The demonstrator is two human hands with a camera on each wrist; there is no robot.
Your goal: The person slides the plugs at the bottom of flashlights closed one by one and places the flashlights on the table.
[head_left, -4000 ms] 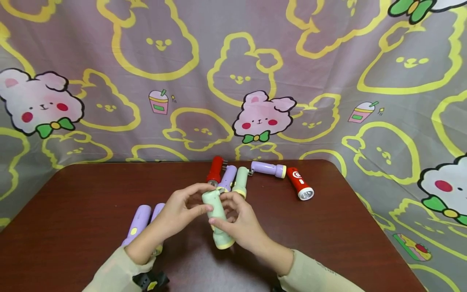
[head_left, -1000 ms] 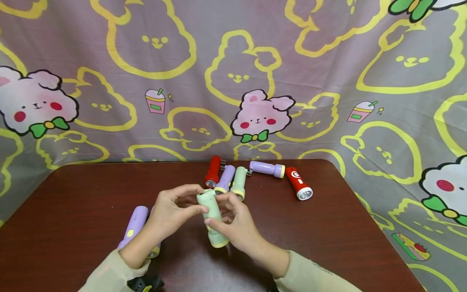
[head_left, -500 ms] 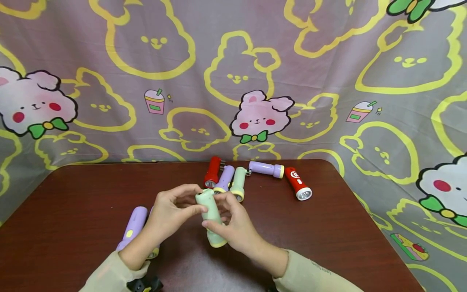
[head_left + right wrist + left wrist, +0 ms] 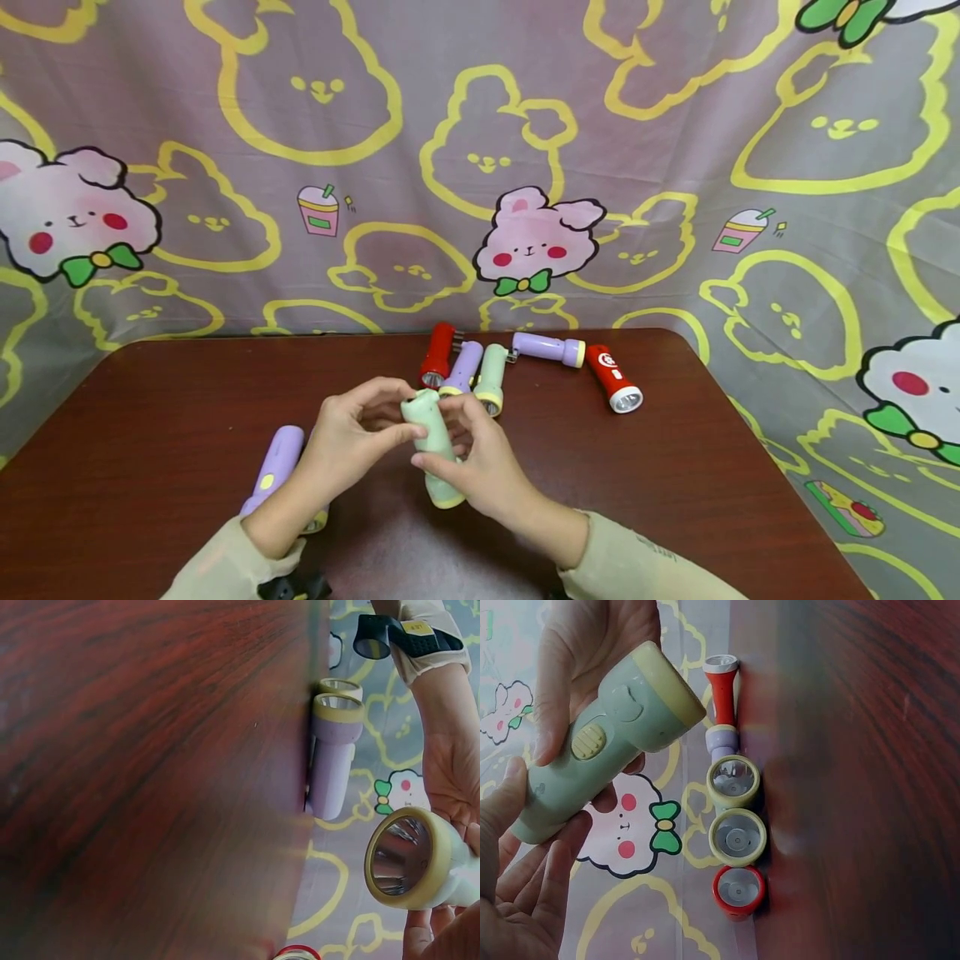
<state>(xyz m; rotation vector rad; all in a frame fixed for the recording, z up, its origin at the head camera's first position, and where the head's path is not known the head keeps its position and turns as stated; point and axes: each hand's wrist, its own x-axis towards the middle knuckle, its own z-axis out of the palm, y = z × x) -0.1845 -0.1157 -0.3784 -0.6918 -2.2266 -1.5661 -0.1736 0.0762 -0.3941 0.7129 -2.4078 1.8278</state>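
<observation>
Both hands hold a pale green flashlight (image 4: 431, 429) above the table, its tail end up and its yellow-rimmed head down. My left hand (image 4: 352, 433) pinches it near the tail, thumb on the near side. Lower on the body, my right hand (image 4: 483, 458) grips it between thumb and fingers. A notch shows in the tail end. In the left wrist view, a ribbed yellow switch (image 4: 589, 742) sits on the flashlight's side. The right wrist view shows its lens (image 4: 401, 856) face on. Some fingers of each hand are hidden behind the body.
At the back of the brown table (image 4: 637, 483) lie a red flashlight (image 4: 437, 354), a purple one (image 4: 465, 365), a green one (image 4: 492, 375), another purple one (image 4: 547, 348) and a red-and-white one (image 4: 613, 379). More purple flashlights (image 4: 277, 462) lie by the left forearm.
Four seconds ago a small metal piece showed at the held flashlight's tail; now a notch shows there. Hands and flashlight sit slightly further left in view. Over the last second they barely move.
</observation>
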